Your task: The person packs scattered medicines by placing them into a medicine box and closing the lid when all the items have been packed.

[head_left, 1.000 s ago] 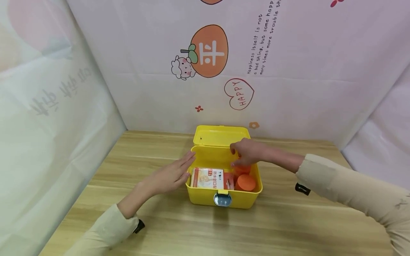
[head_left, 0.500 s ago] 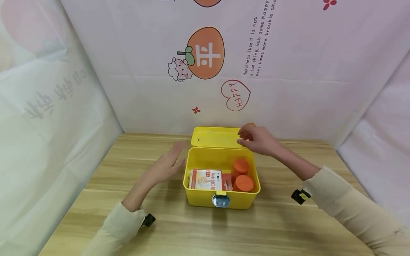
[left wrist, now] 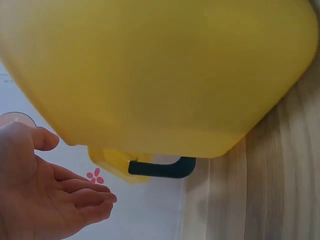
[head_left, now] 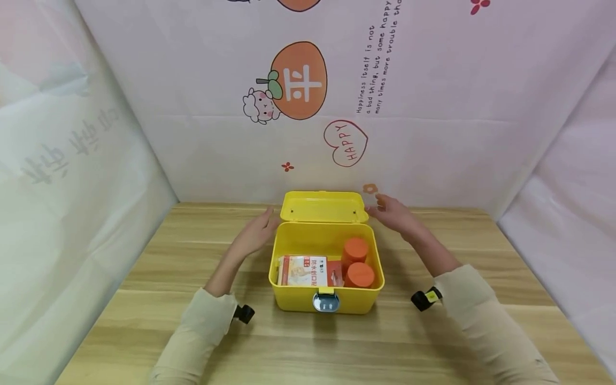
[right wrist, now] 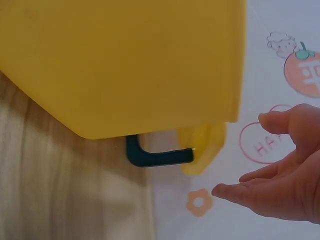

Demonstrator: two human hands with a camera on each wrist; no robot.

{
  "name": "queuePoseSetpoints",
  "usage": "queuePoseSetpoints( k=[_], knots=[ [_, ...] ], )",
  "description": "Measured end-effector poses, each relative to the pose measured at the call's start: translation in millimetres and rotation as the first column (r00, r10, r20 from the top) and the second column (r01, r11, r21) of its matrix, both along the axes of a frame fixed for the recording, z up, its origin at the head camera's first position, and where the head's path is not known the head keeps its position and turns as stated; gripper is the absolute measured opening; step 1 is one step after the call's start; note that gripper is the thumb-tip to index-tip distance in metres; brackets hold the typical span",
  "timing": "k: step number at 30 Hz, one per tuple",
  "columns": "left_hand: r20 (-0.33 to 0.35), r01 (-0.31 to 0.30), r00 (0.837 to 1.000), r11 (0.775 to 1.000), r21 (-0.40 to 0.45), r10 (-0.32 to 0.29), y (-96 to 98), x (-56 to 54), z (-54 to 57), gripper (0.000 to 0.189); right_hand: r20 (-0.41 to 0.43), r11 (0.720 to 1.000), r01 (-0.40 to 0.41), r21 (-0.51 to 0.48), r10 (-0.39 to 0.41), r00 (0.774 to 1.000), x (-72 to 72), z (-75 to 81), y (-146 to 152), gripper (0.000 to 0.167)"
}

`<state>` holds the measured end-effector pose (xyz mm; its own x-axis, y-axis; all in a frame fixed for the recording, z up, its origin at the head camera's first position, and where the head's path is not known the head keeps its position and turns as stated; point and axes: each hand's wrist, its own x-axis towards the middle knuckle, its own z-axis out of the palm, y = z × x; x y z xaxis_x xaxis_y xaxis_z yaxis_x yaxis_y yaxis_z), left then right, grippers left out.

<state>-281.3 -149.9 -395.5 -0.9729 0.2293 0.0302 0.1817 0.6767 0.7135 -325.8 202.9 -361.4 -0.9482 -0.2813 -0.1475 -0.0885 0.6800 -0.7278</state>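
Observation:
A yellow lidded box stands on the table with its lid tipped back. In it lie a white box of adhesive bandages, a red packet and two orange round-topped containers. My left hand, fingers loosely extended, is beside the box's back left corner. Near the lid's right edge is my right hand, thumb and fingers spread. Both wrist views show a gap between each hand and the lid. A dark green handle hangs on the lid's outer side.
The wood-grain table reaches to a printed white cloth close behind the lid. More cloth hangs on the left and right. A clear latch is on the box's front. Black straps with devices are at the wrists.
My right hand has come up out of the box, away from the orange containers, to the lid's right side. My left hand has shifted from the box's left rim back toward the lid.

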Motion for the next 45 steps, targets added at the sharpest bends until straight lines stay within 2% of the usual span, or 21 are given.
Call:
queuePoseSetpoints(
  k=[4,8,12,17,22,29,34,37,45],
  knots=[
    [-0.005,0.024,1.000,0.998,0.051,-0.024,5.0,-12.6,-5.5,0.055,0.089,0.991,-0.031,-0.132,0.043,0.995,-6.5,-16.6,-0.2,0.071],
    [-0.016,0.043,0.999,0.993,0.112,-0.041,9.0,-18.3,-11.7,0.048,0.121,0.959,-0.059,-0.278,0.096,0.988,-6.0,-25.9,-3.3,0.061],
    [-0.006,0.042,0.999,0.988,0.150,-0.041,11.4,-19.8,-14.7,0.049,0.098,0.936,-0.056,-0.347,0.096,0.991,-2.5,-31.1,-5.9,0.054],
    [0.009,0.036,0.999,0.975,0.218,-0.039,13.0,-18.6,-17.5,0.049,0.028,0.913,-0.061,-0.405,0.079,0.997,5.3,-36.9,-5.9,0.049],
    [0.006,0.039,0.999,0.966,0.256,-0.042,15.1,-17.4,-20.3,0.051,0.027,0.873,-0.049,-0.485,0.071,0.997,12.7,-41.3,-3.6,0.051],
    [0.011,0.025,1.000,0.961,0.274,-0.029,22.3,-18.6,-23.7,0.049,0.041,0.848,0.007,-0.530,0.017,0.999,18.4,-48.8,-2.0,0.052],
    [0.017,0.007,1.000,0.964,0.267,-0.012,22.9,-18.5,-23.9,0.050,0.029,0.878,0.042,-0.477,-0.032,0.999,17.8,-51.4,-7.0,0.051],
    [0.000,-0.004,1.000,0.963,0.270,0.004,20.5,-19.8,-22.9,0.049,0.016,0.885,0.045,-0.464,-0.043,0.999,15.9,-50.8,-12.7,0.053],
    [-0.005,0.006,1.000,0.957,0.289,-0.005,17.2,-21.5,-22.8,0.048,0.014,0.858,0.077,-0.509,-0.081,0.997,13.4,-51.5,-18.6,0.051]
  ],
)
